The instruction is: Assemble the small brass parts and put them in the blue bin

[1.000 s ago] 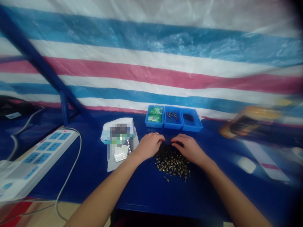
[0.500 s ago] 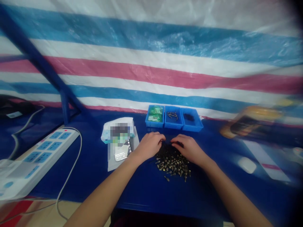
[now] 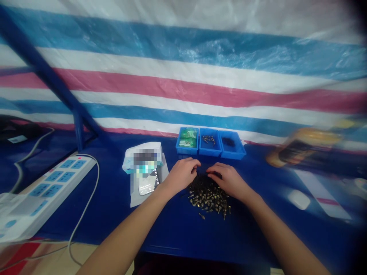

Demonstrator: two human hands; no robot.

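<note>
A pile of small brass-coloured, screw-like metal parts [image 3: 211, 200] lies on the blue table, with small dark pieces [image 3: 202, 182] heaped at its far side. At the upper left of this heap, my left hand [image 3: 185, 172] is closed, its fingertips pinched together. Facing it across a small gap, my right hand [image 3: 225, 177] is also closed, thumb and fingers brought together above the dark pieces. Anything between the fingertips of either hand is too small to make out. One loose metal part [image 3: 202, 216] rests apart, nearer the table's front edge.
Behind the hands stand three blue trays: one with green-and-white packets [image 3: 187, 138], a middle tray [image 3: 210, 152] with metal parts, and a right tray [image 3: 236, 154] with dark pieces. A phone [image 3: 149, 185], tissue pack [image 3: 130, 160], power strip [image 3: 61, 177] and white case [image 3: 299, 199] lie around.
My left hand has risen slightly, away from the heap. My right hand stays almost in place. The pile and trays look the same.
</note>
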